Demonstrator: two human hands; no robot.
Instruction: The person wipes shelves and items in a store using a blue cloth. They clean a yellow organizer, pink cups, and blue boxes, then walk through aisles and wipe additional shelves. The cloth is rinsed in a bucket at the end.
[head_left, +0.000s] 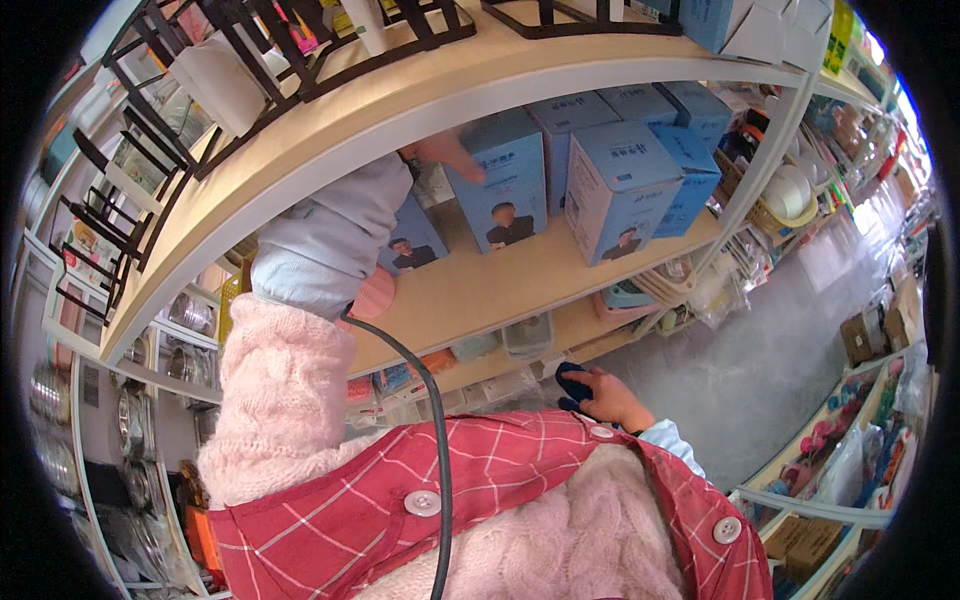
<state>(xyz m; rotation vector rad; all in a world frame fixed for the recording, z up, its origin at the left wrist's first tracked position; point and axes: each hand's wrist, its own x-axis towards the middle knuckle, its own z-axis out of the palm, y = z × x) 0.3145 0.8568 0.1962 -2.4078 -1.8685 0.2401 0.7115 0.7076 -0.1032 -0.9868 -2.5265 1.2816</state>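
My left hand (450, 154) reaches in under the upper shelf and lies against the upper left of a blue printed box (504, 187); its fingertips show in front of the box, and the rest is partly hidden by the shelf edge. To the right on the same shelf stand several similar boxes, the nearest a blue and white box (626, 187). Another blue box (412, 236) is partly behind my sleeve. Low in front of my body, my right hand (611, 397) is closed around a dark blue object (574, 382), perhaps cloth.
Black metal racks (592, 30) stand on the upper wooden shelf (360, 97). A pink round item (373, 292) is beside my sleeve. Plastic baskets (664, 281) and tubs sit lower down. A white post (772, 172) rises at the shelf's right end, and a black cable crosses my front.
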